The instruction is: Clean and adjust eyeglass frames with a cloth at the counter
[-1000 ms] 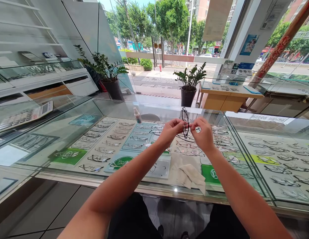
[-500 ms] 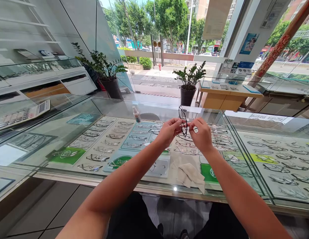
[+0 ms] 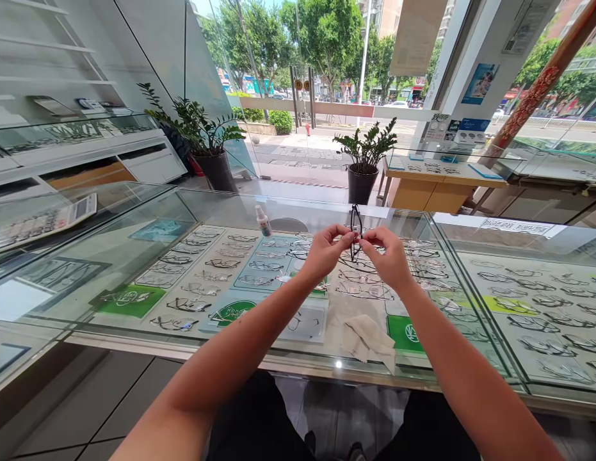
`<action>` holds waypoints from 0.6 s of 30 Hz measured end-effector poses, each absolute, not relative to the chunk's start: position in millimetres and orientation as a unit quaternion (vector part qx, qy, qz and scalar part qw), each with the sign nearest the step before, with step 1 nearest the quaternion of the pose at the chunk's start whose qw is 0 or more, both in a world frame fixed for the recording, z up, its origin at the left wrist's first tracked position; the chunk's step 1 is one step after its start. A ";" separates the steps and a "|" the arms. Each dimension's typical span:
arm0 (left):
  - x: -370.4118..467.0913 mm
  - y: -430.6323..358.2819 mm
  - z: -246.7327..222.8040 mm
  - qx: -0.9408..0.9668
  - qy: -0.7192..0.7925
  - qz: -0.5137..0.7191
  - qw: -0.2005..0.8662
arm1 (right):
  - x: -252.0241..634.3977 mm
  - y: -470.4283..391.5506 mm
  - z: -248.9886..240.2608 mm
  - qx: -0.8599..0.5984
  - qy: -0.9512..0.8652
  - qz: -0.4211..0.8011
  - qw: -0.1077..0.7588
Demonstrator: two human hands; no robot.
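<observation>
A pair of dark-rimmed glasses (image 3: 356,216) is held up on end above the glass counter, seen nearly edge-on. My left hand (image 3: 329,248) pinches it near its middle from the left, thumb and fingers closed. From the right, my right hand (image 3: 385,251) pinches the same part, its thumb and fingertips almost touching those of the left. My fingers cover the middle of the frame. Below and nearer to me, a beige cloth (image 3: 367,339) lies crumpled on the counter, with a thin dark piece on it.
Under the glass counter (image 3: 221,200) lie several rows of glasses (image 3: 187,304). A small white spray bottle (image 3: 263,221) stands left of my hands. A calculator (image 3: 62,221) rests at the far left. Potted plants (image 3: 362,173) stand beyond the counter.
The glasses have turned from a slanted view to nearly edge-on. My right hand has moved slightly left, bringing its fingertips close to those of my left hand.
</observation>
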State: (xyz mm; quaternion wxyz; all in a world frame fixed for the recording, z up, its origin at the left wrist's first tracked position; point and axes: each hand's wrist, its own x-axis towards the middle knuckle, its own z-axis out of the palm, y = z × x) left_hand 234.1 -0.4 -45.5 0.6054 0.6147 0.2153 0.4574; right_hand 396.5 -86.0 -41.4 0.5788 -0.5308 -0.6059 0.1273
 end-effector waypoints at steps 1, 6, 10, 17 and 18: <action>233.9 0.1 -45.3 0.618 0.214 0.456 0.603 | 396.4 -85.9 -41.2 -0.528 -0.603 0.137 0.582; 231.4 1.2 -38.0 0.614 0.204 0.449 0.617 | 397.2 -87.8 -35.3 -0.528 -0.579 0.177 0.596; 223.6 9.1 -28.9 0.644 0.188 0.409 0.619 | 402.5 -88.9 -31.7 -0.538 -0.558 0.207 0.597; 203.1 37.4 -19.4 0.693 0.129 0.315 0.636 | 417.7 -85.3 -30.6 -0.487 -0.532 0.362 0.591; 200.2 41.0 -18.8 0.701 0.122 0.302 0.634 | 420.5 -85.4 -29.3 -0.474 -0.524 0.390 0.590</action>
